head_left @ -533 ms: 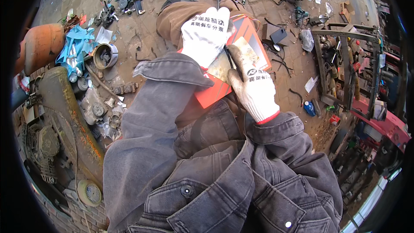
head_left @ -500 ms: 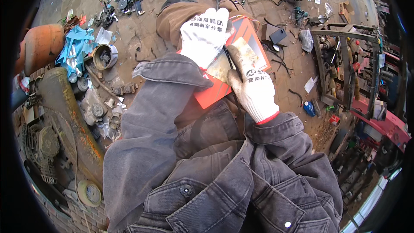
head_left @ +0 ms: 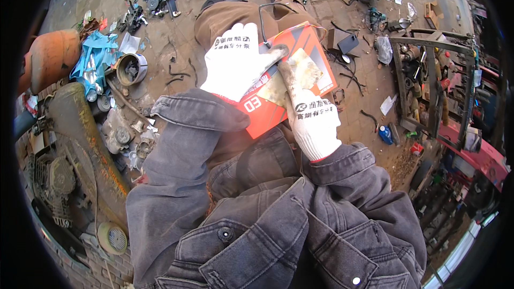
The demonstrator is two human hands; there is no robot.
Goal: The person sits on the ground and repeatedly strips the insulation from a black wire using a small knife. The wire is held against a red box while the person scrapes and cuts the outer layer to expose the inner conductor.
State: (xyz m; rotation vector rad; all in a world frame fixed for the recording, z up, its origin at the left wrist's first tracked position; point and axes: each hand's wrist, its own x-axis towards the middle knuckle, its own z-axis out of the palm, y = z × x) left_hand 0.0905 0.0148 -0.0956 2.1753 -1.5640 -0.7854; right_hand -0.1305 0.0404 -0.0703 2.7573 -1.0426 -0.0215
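Note:
A red and grey flat box [head_left: 261,120] rests across my lap. A stained tan sheet [head_left: 308,69] lies on it. My left hand [head_left: 230,67], in a white knitted glove with a dirty thumb tip, spreads flat over the box's left side, fingers stretched. Its thumb reaches right, touching a thin black cable [head_left: 263,21] that loops up beyond the box. My right hand [head_left: 313,123], gloved the same way, lies over the box's lower right. One long dirty finger crosses the sheet; the other fingers are curled out of sight, and what they grip is hidden.
On the left are an orange cylinder [head_left: 51,59], blue wrapping [head_left: 96,53], an open can [head_left: 131,69] and greasy machine parts. At right stand a small carton [head_left: 337,40], black cable scraps [head_left: 350,83] and a metal frame rack [head_left: 431,85].
My left hand has moved left and slightly down, its thumb spreading from the fingers. The cable's loop beyond the box is now in view. My right hand has shifted slightly down.

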